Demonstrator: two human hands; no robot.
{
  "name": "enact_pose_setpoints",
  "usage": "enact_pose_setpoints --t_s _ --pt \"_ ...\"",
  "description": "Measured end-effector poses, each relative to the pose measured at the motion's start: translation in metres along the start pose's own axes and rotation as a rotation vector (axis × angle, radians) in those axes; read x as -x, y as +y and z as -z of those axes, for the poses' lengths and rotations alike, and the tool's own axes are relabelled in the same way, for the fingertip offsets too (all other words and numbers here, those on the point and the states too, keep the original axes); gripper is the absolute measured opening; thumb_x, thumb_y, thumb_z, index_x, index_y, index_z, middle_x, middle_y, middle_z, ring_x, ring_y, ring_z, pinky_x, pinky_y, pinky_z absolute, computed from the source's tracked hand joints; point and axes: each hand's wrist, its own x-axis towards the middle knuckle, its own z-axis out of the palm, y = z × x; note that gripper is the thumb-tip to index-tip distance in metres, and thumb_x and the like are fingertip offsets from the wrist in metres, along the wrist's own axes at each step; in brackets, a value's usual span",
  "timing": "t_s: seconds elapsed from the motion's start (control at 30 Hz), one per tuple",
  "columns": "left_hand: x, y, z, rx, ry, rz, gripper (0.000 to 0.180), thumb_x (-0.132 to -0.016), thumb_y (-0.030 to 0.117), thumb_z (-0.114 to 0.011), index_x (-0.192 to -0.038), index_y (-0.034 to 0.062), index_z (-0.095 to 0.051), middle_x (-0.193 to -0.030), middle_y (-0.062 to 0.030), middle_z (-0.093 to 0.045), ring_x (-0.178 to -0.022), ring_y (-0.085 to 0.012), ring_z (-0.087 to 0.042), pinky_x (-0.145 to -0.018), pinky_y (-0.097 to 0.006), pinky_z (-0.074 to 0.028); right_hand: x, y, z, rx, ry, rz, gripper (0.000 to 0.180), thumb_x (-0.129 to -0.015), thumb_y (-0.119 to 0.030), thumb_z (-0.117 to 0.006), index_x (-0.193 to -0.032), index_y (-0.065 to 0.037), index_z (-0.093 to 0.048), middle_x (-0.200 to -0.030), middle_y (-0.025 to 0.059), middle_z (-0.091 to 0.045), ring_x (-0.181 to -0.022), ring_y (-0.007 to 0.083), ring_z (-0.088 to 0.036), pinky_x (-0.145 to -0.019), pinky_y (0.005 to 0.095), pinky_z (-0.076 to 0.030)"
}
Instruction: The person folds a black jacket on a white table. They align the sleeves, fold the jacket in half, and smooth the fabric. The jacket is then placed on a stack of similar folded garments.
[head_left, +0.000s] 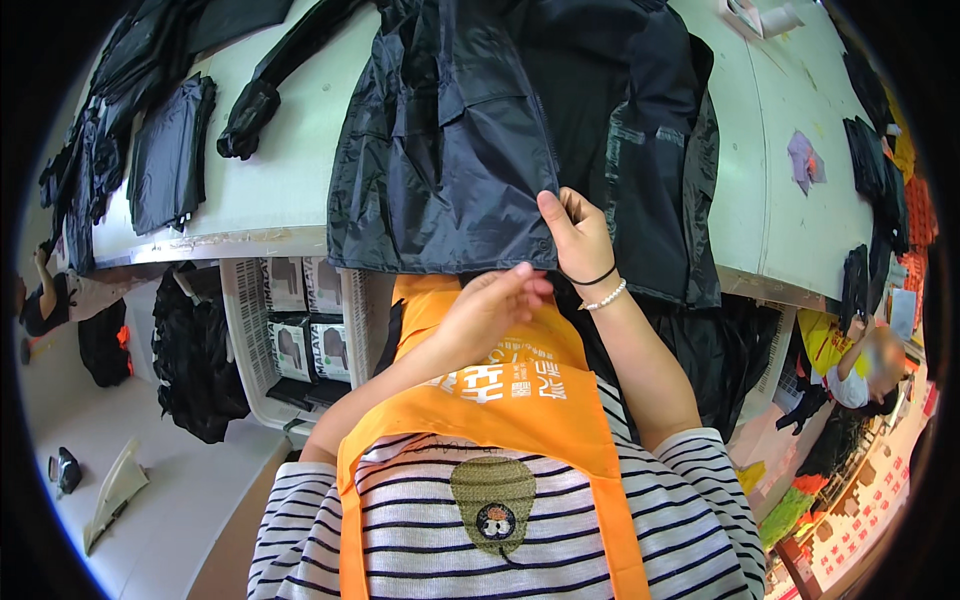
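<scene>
A black jacket [470,150] lies spread on the table, its hem hanging over the near edge. My right hand [580,235] is closed on the jacket's front edge, just above the bottom corner. Thumb on top, its other fingers curl partly out of sight. Right below the hem is my left hand [500,308], its fingers drawn together beside the same corner. Whether anything sits between those left fingertips I cannot make out.
Folded black garments [170,150] are piled at the left of the pale table [270,190]. Under it, a white basket [245,345] holds packaged items. A small mauve cloth [803,160] lies at the right. Another person [868,365] is at the far right.
</scene>
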Motion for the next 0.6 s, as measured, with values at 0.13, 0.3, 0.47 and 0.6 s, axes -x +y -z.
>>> enact_pose_setpoints --t_s 0.13,0.3,0.47,0.6 --pt "-0.008 0.002 -0.011 -0.237 0.079 -0.297 0.017 -0.089 0.015 -0.064 -0.092 -0.0019 -0.066 -0.092 -0.0097 -0.068 -0.077 -0.0108 -0.059 -0.072 -0.024 -0.046 0.009 -0.014 0.012 0.232 0.001 0.134 0.034 -0.091 -0.026 -0.063 -0.103 0.0 -0.046 -0.061 0.0019 -0.05 -0.054 0.0093 -0.046 -0.053 0.0248 -0.037" --pt "-0.002 0.009 -0.032 -0.577 0.228 -0.486 0.017 -0.087 0.013 -0.065 -0.089 -0.0035 -0.069 -0.084 -0.0062 -0.069 -0.074 -0.0076 -0.058 -0.071 -0.021 -0.045 0.038 -0.053 0.045 0.528 -0.131 0.293 0.032 -0.088 -0.01 -0.061 -0.112 0.002 -0.042 -0.095 0.014 -0.055 -0.079 0.0241 -0.059 -0.066 0.0296 -0.049" --pt "-0.004 0.009 -0.045 -0.635 0.243 -0.519 0.017 -0.087 0.012 -0.065 -0.091 -0.0036 -0.07 -0.083 -0.0043 -0.068 -0.074 -0.0068 -0.057 -0.07 -0.021 -0.045 0.041 -0.069 0.046 0.631 -0.22 0.391 0.024 -0.082 -0.002 -0.065 -0.101 0.001 -0.05 -0.096 0.0118 -0.051 -0.075 0.0265 -0.059 -0.065 0.0321 -0.049" --pt "-0.004 0.007 -0.053 -0.644 0.256 -0.518 0.017 -0.087 0.012 -0.065 -0.09 -0.0036 -0.07 -0.083 -0.0046 -0.068 -0.074 -0.0069 -0.058 -0.07 -0.021 -0.045 0.041 -0.064 0.05 0.617 -0.197 0.409 0.022 -0.082 -0.003 -0.065 -0.098 0.0 -0.051 -0.095 0.0119 -0.052 -0.075 0.0269 -0.059 -0.064 0.0326 -0.049"
